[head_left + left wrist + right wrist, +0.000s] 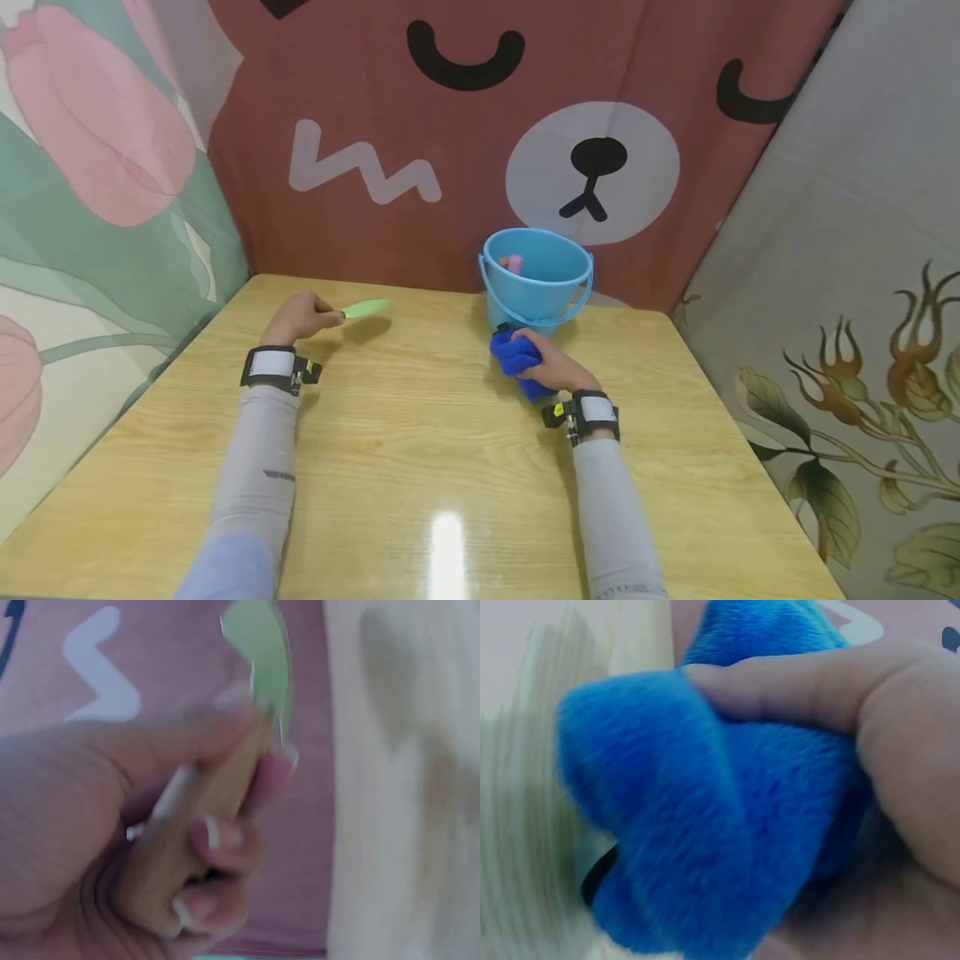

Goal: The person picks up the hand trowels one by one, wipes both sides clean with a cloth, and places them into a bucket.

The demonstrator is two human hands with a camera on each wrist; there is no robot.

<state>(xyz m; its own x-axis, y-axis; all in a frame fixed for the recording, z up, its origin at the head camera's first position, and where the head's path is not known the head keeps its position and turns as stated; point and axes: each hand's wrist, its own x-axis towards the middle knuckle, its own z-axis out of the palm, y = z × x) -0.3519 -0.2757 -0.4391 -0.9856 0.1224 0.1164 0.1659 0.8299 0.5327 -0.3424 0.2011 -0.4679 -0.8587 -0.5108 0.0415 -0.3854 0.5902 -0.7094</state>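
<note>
My left hand [296,318] grips a knife [366,308] above the far left part of the table. In the left wrist view its green blade [270,664] points up and away from a wooden handle [187,832], with the fingers curled round that handle. My right hand [557,365] holds a bunched blue fluffy cloth [705,817], thumb laid across its top and the other fingers mostly hidden. A small black piece shows at the cloth's edge. Just beyond that hand stands a light blue bucket [534,293], which the cloth overlaps in the head view.
Inside the bucket sits a pink item [514,263] beside a brownish one. The bucket's handle hangs down its front. The wooden table [390,450] ends at a brown bear-print curtain [360,242], with patterned cloths on both sides.
</note>
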